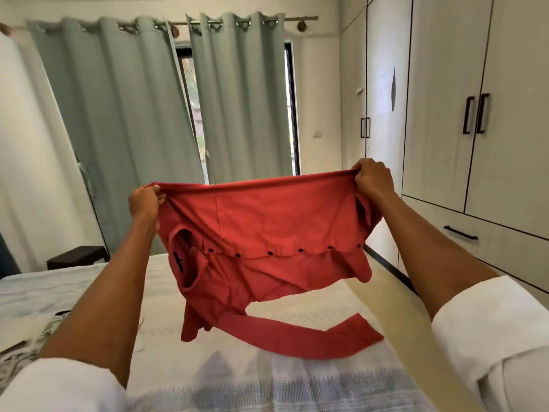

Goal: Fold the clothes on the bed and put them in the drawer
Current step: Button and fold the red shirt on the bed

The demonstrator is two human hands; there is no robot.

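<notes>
Shirt stretched above bed, top edge pinched in curled fingers of both hands.

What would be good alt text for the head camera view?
A person's left hand and right hand hold a red button-up shirt stretched sideways above a bed, one sleeve trailing onto the white bedspread. Behind are grey curtains; a white wardrobe stands on the right.

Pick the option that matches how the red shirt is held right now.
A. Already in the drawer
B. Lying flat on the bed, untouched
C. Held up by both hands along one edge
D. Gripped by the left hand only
C: the left hand and right hand each grip the top edge of the red shirt, which hangs above the bed.
</notes>
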